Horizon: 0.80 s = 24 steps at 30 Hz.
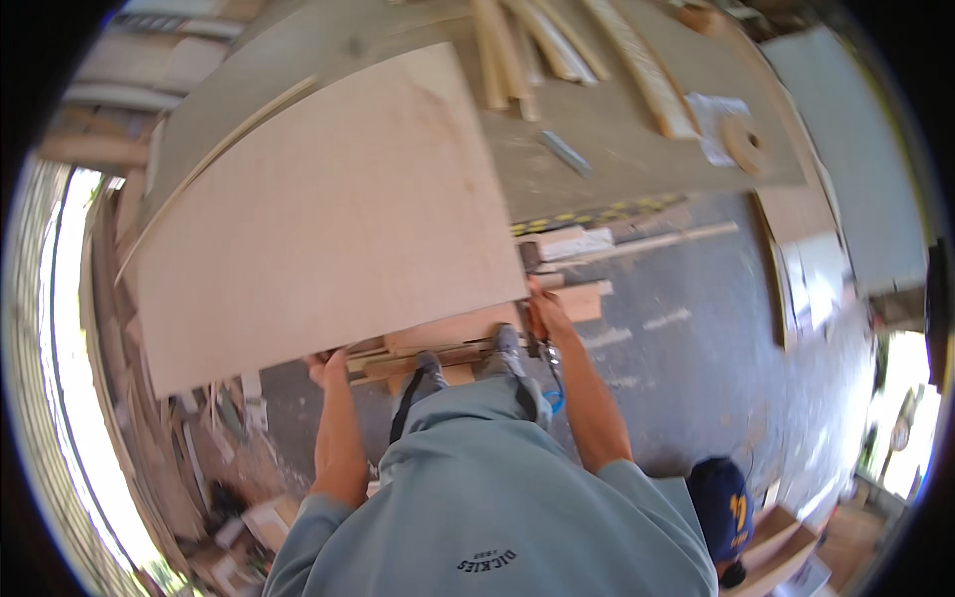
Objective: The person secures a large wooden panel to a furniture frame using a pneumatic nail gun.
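Note:
A large pale plywood sheet point(328, 219) lies tilted in front of me, its far part over the worktable. My left hand point(326, 367) grips its near edge, with the fingers partly hidden beneath the sheet. At the near right corner my right hand point(547, 313) is closed on the sheet's side edge; some fingers are hidden there. Just below that hand a small metallic thing point(550, 356) and a blue ring point(554, 401) show beside my leg, too blurred to name.
Wood strips point(512, 50), a grey utility-knife-like tool point(566, 152) and a tape roll point(743, 144) lie on the worktable point(617, 169). Boards point(458, 331) are stacked low by my feet. A person in a dark cap point(720, 507) is at lower right. Scrap wood point(214, 428) lines the left.

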Tool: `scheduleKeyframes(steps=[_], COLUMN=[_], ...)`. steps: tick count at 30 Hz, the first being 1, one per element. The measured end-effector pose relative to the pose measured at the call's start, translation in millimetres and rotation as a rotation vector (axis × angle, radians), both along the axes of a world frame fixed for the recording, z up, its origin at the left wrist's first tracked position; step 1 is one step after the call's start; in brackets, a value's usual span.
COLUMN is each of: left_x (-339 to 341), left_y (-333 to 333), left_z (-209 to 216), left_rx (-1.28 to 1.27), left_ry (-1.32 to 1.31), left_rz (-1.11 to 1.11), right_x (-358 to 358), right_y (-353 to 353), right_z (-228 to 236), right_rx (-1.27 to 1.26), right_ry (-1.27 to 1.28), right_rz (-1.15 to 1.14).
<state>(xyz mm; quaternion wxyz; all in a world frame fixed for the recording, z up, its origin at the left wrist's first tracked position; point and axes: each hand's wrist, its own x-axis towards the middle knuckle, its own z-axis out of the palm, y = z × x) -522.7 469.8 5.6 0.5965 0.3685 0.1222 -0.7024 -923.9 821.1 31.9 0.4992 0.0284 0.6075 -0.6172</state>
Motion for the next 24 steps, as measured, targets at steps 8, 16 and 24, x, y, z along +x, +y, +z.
scheduleKeyframes(steps=[8, 16, 24], left_x=[-85, -74, -84], left_y=[51, 46, 51], left_z=[54, 28, 29], left_rx=[0.027, 0.000, -0.029], left_ry=[-0.037, 0.193, 0.228], left_rz=[-0.043, 0.176, 0.211], right_x=[-18, -8, -11], right_y=[20, 13, 14], right_z=[-10, 23, 21], right_rx=[0.041, 0.056, 0.048], right_ry=[0.065, 0.094, 0.104], right_rz=[-0.058, -0.003, -0.016])
